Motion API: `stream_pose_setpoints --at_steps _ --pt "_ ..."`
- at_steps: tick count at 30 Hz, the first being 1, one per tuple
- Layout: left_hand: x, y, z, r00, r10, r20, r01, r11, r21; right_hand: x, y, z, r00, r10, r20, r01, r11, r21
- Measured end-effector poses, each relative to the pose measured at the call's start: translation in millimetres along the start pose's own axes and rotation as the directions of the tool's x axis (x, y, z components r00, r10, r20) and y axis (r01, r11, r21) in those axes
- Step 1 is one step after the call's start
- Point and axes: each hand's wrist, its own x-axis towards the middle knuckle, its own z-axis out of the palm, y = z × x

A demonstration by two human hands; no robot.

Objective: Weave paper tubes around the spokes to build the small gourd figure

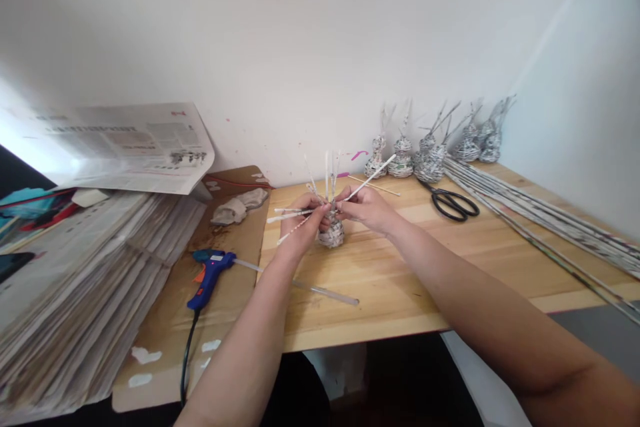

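In the middle of the table, a small gourd-shaped basket (331, 235) woven from rolled newspaper stands upright between my hands. Several paper tubes (327, 173) stick up and out from its top. My left hand (304, 223) is closed around the neck, with some tubes jutting out to its left. With fingers pinched, my right hand (367, 208) grips a white paper tube (373, 178) that slants up to the right. The fingertips of both hands nearly meet at the neck, and they hide part of the weave there.
Several finished-looking woven pieces (403, 159) line the wall. Black scissors (454, 204) and long paper tubes (540, 217) lie at right. Left are a blue glue gun (213, 278) on cardboard (165, 340), a rag (240, 207) and stacked newspapers (115, 280). A glue stick (327, 293) lies in front.
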Motion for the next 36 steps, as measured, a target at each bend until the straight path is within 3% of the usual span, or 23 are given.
stream_pose_setpoints --at_steps 6,11,14,17,19,20,22,25,26,28,30,32,34,36 --pt "3 -3 0.0 1.0 -0.01 -0.026 0.011 0.997 0.07 2 6 1 0.999 -0.039 0.025 0.039 0.999 -0.017" --pt "3 -13 -2.6 0.991 0.127 -0.029 -0.121 0.979 0.162 0 4 2 1.0 -0.022 0.018 0.022 0.999 -0.028" --pt "2 -14 -4.1 0.99 0.143 -0.018 -0.138 0.978 0.158 0 2 3 0.999 0.032 -0.007 -0.032 0.999 -0.001" --pt "3 -11 -4.6 0.993 0.11 -0.036 -0.105 0.988 0.116 2 1 -1 0.994 0.09 -0.065 -0.095 0.992 -0.079" --pt "4 -10 -4.8 0.994 0.097 -0.047 -0.092 0.991 0.094 4 2 -5 0.981 0.064 -0.185 -0.107 0.967 -0.23" --pt "5 -10 -5.1 0.994 0.096 -0.046 -0.092 0.992 0.085 5 2 -7 0.965 -0.002 -0.26 -0.088 0.939 -0.333" --pt "6 -11 -6.0 0.994 0.102 -0.041 -0.099 0.992 0.077 4 1 -11 0.9 -0.273 -0.339 0.026 0.811 -0.585" --pt "6 -14 -7.7 0.992 0.122 -0.039 -0.117 0.987 0.11 -2 -6 -13 0.705 -0.689 -0.169 0.214 0.433 -0.876" --pt "6 -15 -8.1 0.991 0.129 -0.04 -0.123 0.985 0.125 -5 -8 -13 0.652 -0.749 -0.116 0.223 0.335 -0.915" --pt "6 -15 -8.6 0.989 0.14 -0.042 -0.132 0.979 0.155 -9 -13 -11 0.619 -0.78 -0.089 0.168 0.242 -0.956" --pt "6 -16 -8.7 0.987 0.154 -0.046 -0.144 0.974 0.178 -11 -15 -9 0.67 -0.738 -0.084 0.121 0.22 -0.968" --pt "7 -17 -8.9 0.986 0.162 -0.045 -0.15 0.969 0.194 -11 -14 -6 0.776 -0.631 -0.028 0.167 0.247 -0.955" --pt "8 -19 -9.3 0.985 0.17 -0.04 -0.157 0.963 0.221 -10 -10 -4 0.856 -0.512 0.068 0.273 0.337 -0.901" --pt "8 -19 -10.1 0.982 0.187 -0.034 -0.173 0.951 0.256 -8 -4 -1 0.883 -0.453 0.127 0.345 0.44 -0.829"
